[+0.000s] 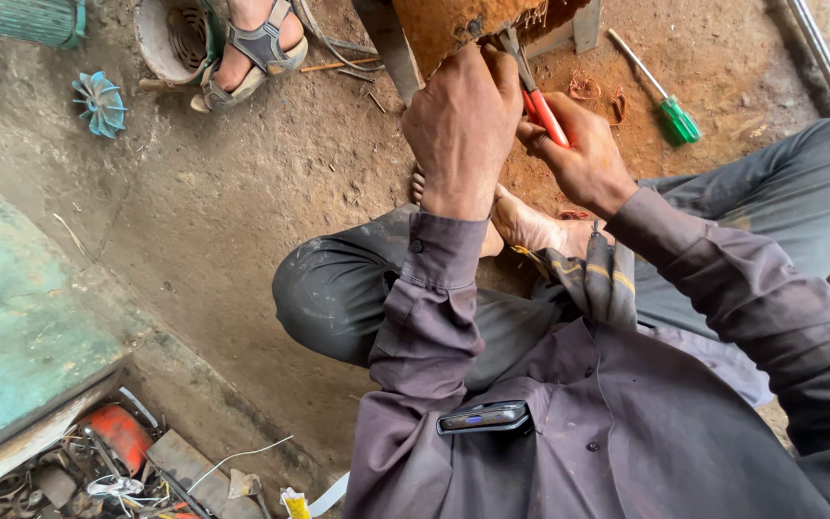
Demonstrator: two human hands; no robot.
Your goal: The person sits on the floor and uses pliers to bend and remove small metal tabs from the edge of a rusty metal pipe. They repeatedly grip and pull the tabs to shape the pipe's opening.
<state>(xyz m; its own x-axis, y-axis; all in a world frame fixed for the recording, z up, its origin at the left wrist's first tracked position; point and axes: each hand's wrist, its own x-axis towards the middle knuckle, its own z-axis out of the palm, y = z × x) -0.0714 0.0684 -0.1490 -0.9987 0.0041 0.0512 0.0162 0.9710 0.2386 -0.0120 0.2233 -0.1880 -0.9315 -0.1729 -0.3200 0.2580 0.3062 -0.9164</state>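
Nearest: we see a dark phone-like device point(484, 418) clipped at our shirt front, our knees bent over the ground.
Floor: packed dirt floor point(242, 211), dusty, reddish under the work.
Left edge: green painted slab point(12, 317) with scrap metal point(108, 471) below it; open dirt between it and our left knee.
Left hand point(461, 130): fingers curled together, pressed against the rusty orange part point(453, 24).
Right hand point(578, 159): fingers wrapped tight around the red handle of the pliers point(535, 91).
Pliers: handle lies in the right palm, metal nose just beside the left fingertips, touching the rusty part's lower edge.
Right, farther: green-handled screwdriver point(660, 96) lies on the dirt, apart from both hands.
Far: another person's sandalled foot point(252, 48), a teal fan impeller point(100, 104).
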